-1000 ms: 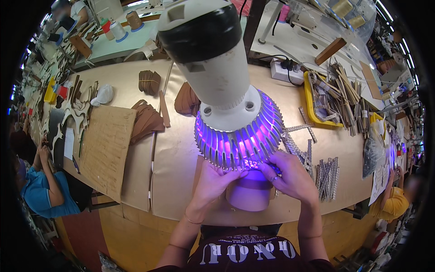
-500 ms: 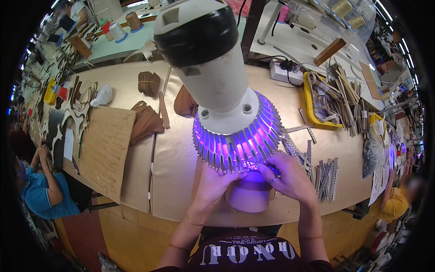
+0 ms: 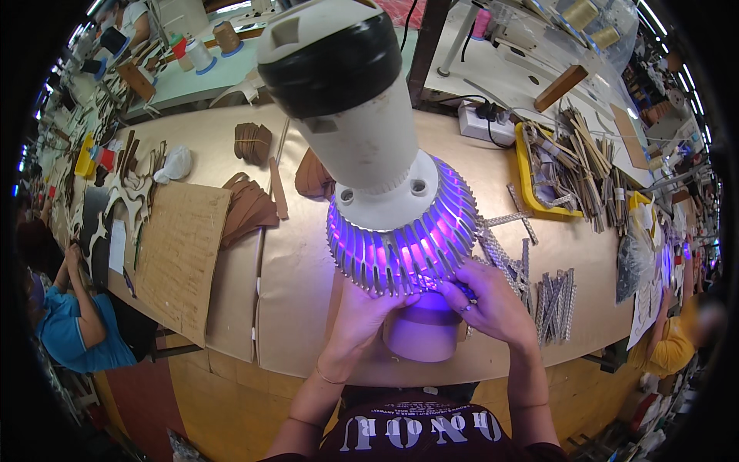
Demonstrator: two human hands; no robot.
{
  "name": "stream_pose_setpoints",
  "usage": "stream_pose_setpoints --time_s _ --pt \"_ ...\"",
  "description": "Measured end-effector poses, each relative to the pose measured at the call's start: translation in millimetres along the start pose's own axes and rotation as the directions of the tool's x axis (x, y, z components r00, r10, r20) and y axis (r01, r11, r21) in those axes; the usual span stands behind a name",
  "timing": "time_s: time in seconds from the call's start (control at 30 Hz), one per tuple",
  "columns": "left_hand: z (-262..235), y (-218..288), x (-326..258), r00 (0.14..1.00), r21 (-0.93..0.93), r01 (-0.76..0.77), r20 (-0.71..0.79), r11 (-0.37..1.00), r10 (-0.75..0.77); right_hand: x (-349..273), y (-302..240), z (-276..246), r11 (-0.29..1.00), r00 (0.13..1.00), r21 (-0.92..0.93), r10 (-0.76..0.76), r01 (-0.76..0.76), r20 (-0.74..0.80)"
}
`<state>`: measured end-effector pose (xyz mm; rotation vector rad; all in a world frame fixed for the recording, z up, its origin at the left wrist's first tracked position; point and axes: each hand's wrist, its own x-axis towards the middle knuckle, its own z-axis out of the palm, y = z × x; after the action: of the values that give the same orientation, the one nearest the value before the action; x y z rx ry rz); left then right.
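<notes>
Where the fingers meet: a small violet-lit piece [image 3: 425, 282] sits just below the rim of a large lamp [image 3: 373, 154]; glare hides its shape.
Left hand [image 3: 362, 309]: the thumb points inward, its tip at the piece; the other fingers go out of sight under the lamp, so I cannot tell whether they grip.
Right hand [image 3: 494, 302]: thumb and bent fingers pinch the piece from the other side; one finger wears a ring [image 3: 465, 309].
Tan cylinder [image 3: 420, 340]: between the hands, just below the piece, near the table's front edge.
Lamp: white body, black band and silver fins glowing purple, directly above the fingers.
Table [image 3: 292, 316]: gold-toned covering.
Woven strips [image 3: 556, 304]: a grey patterned group, right of the right hand.
Yellow tray [image 3: 530, 189]: farther right, full of strips, with a white power strip [image 3: 479, 122] near it.
Brown strips [image 3: 250, 212]: left of the lamp, fanned out beside a brown board [image 3: 181, 254]; a banded brown stack [image 3: 252, 143] lies behind them.
Outer edges: a person in blue [image 3: 81, 331] at left, another in yellow [image 3: 668, 346] at right.
</notes>
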<state>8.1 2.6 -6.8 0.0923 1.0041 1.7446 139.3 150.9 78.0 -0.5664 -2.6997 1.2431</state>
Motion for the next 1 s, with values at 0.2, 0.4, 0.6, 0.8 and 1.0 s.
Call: stream_pose_setpoints --time_s 0.2,0.4,0.6,0.8,1.0 --pt "-1 0 0 1.000 -0.010 0.013 0.006 1.000 -0.013 1 2 -2 0.999 1.000 0.038 -0.007 0.006 0.019" --pt "-1 0 0 1.000 -0.026 0.006 0.019 1.000 -0.006 2 -1 -4 1.000 0.999 0.015 0.019 -0.019 0.030" --pt "-1 0 -1 1.000 -0.015 0.002 0.023 1.000 -0.001 3 -2 -5 1.000 0.999 -0.020 0.013 -0.012 0.044" --pt "-3 1 -1 0.995 0.033 -0.073 0.069 0.997 0.071 5 -5 -6 0.999 0.999 -0.049 0.009 -0.006 0.049" --pt "-5 0 5 0.988 0.194 -0.156 0.049 0.969 0.149 8 -10 -7 0.997 0.996 -0.042 0.068 -0.066 0.059"
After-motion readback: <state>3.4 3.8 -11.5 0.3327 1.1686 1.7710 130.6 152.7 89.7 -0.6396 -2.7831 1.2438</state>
